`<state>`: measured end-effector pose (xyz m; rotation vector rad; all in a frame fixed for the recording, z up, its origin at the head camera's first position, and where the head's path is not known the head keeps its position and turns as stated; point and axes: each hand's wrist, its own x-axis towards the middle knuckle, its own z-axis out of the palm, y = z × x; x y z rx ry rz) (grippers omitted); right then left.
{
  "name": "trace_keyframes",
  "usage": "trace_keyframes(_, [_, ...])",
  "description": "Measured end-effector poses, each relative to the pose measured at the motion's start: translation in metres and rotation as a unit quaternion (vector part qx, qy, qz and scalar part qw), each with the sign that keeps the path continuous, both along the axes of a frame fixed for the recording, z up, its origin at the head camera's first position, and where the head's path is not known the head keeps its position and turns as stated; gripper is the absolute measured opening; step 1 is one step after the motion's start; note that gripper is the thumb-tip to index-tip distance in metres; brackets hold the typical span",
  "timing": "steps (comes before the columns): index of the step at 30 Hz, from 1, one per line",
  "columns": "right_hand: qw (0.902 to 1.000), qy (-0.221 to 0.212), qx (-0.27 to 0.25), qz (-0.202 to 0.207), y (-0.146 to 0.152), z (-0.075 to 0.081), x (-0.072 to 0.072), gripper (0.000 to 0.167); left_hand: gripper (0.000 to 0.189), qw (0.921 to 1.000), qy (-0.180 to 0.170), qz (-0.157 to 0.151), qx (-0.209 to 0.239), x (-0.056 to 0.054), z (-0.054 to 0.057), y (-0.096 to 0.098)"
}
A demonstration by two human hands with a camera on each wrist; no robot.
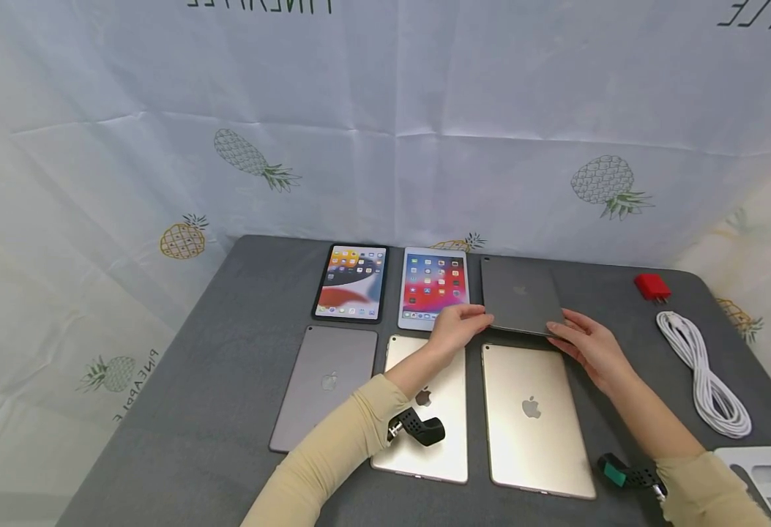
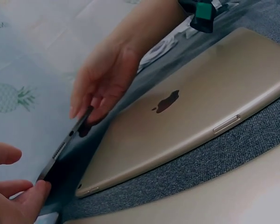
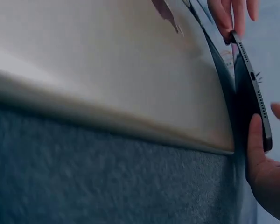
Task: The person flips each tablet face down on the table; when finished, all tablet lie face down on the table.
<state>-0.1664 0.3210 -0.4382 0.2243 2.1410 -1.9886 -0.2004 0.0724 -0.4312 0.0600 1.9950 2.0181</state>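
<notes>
A dark grey tablet (image 1: 520,289) lies back side up in the far row, a faint logo on its back. My left hand (image 1: 456,326) grips its near left corner, and my right hand (image 1: 592,350) holds the near right corner. The left wrist view shows the tablet's edge (image 2: 60,151) lifted between both hands. From the right wrist, a port and speaker holes show along that edge (image 3: 254,81), with a finger of my right hand (image 3: 270,175) under it. Just in front lies a gold tablet (image 1: 537,432), back side up.
Left of the dark tablet are a white tablet (image 1: 425,317) and a black-framed tablet (image 1: 352,285), screens lit. Nearer lie another gold tablet (image 1: 447,457) and a grey tablet (image 1: 322,388). At right are a red charger (image 1: 652,285), a coiled white cable (image 1: 708,380) and a white tray (image 1: 754,457).
</notes>
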Motion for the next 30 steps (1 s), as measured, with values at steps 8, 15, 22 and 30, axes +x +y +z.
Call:
trace_keyframes(8, [0.9732, 0.005, 0.221, 0.064, -0.0007, -0.0007, -0.0039, 0.096, 0.034, 0.9968, 0.015, -0.009, -0.078, 0.0017, -0.0017, 0.0003])
trace_keyframes(15, [0.9488, 0.02, 0.308, 0.067, -0.0036, -0.0009, -0.0037, 0.096, 0.035, 0.9951, 0.014, -0.025, -0.095, 0.0062, -0.0017, 0.0022])
trace_keyframes(22, [0.9224, 0.05, 0.377, 0.065, -0.0037, -0.0027, -0.0055, 0.091, 0.037, 0.9938, 0.028, -0.041, -0.1, 0.0078, -0.0014, 0.0009])
trace_keyframes(30, [0.9111, 0.058, 0.401, 0.075, -0.0027, 0.0, -0.0052, 0.09, 0.038, 0.9892, 0.043, -0.058, -0.127, 0.0096, 0.0014, 0.0023])
